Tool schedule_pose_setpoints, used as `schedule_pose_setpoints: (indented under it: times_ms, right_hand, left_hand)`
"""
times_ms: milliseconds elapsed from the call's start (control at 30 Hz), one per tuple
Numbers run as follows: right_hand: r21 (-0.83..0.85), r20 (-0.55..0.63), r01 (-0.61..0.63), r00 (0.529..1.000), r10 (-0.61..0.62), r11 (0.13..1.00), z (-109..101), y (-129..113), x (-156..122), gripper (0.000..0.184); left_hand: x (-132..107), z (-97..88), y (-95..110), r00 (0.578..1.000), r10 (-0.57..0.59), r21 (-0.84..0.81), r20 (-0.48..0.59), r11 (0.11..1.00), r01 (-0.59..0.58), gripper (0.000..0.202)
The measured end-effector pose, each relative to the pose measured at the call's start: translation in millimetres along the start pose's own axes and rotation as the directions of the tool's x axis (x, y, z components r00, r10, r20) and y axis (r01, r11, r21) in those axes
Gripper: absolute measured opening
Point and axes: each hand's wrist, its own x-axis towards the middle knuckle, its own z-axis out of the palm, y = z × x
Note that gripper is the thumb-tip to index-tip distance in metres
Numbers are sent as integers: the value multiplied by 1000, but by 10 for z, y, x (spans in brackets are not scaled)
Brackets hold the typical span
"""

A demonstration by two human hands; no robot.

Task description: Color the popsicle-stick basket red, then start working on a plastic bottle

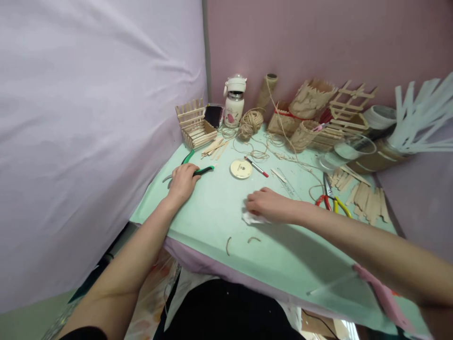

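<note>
My left hand (pixel 184 182) lies over a pair of pliers with green and black handles (pixel 205 170), at the left side of the table. The fingers curl round the middle of the pliers; grey metal shows past the wrist side. My right hand (pixel 265 204) is closed on a crumpled white tissue (pixel 252 218) and presses it against the tabletop. Two short bits of twine (pixel 228 246) lie in front of it. Between the hands and farther back are a round cream lid (pixel 241 169) and a pencil with a red end (pixel 257 167).
Behind stand a stick-built chair (pixel 196 127), a phone (pixel 213 115), a white bottle (pixel 234 106), a twine ball (pixel 252 123) and a clear cup (pixel 348 150). Red-and-yellow-handled scissors (pixel 331 196) and wooden sticks (pixel 368 200) lie right. A pink tool (pixel 384 297) rests near my right forearm.
</note>
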Motion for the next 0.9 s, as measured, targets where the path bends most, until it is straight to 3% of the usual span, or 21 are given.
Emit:
schedule_pose_setpoints:
  times_ms: [100,167,233,300,367,433,533,600,667,733,800,833,900]
  right_hand:
    - [-35,42,-88,995,90,996,92,62,-526,22]
    - [-45,-68,-113,992,110,993,82,-29,-616,22]
    - [-45,-194,-31,981,22,998,45,-257,-472,18]
    - [-106,-256,121,956,-145,987,34,-563,-186,14]
    - [-190,-268,236,921,-282,953,83,-825,88,15]
    - [-246,-235,287,909,-345,926,191,-933,210,18]
    - [-225,-149,194,961,-231,955,395,-762,-2,14]
    - [-209,-109,49,991,-73,977,488,-521,-342,16]
    - [-201,-90,-133,989,116,971,490,-280,-748,19]
    - [-166,-167,-317,942,290,934,389,-106,-1172,22]
    - [-61,-381,-452,834,398,890,227,-38,-1591,25]
    - [-2,-505,-502,747,433,865,148,-45,-1792,25]
    - [116,-677,-555,563,474,824,48,-130,-2152,20]
  left_hand:
    - [-75,6,18,997,46,-35,-55,998,-48,27]
    - [-122,15,51,994,60,-66,-91,996,-66,30]
    - [-158,24,100,991,67,-98,-113,992,-79,29]
    - [-189,24,152,989,81,-124,-126,988,-97,28]
    - [-224,13,190,985,102,-142,-135,982,-122,26]
    - [-267,-5,206,982,127,-156,-139,976,-149,25]
    - [-325,-21,243,978,168,-184,-127,964,-189,23]
    - [-357,-6,354,971,210,-207,-118,951,-230,22]
    - [-408,37,597,956,273,-238,-103,927,-290,21]
    - [-506,105,996,934,353,-279,-55,893,-354,20]
    - [-667,192,1524,875,479,-331,63,838,-435,22]
    - [-767,244,1815,819,555,-355,145,802,-480,22]
    - [-981,367,2392,641,688,-381,340,724,-575,21]
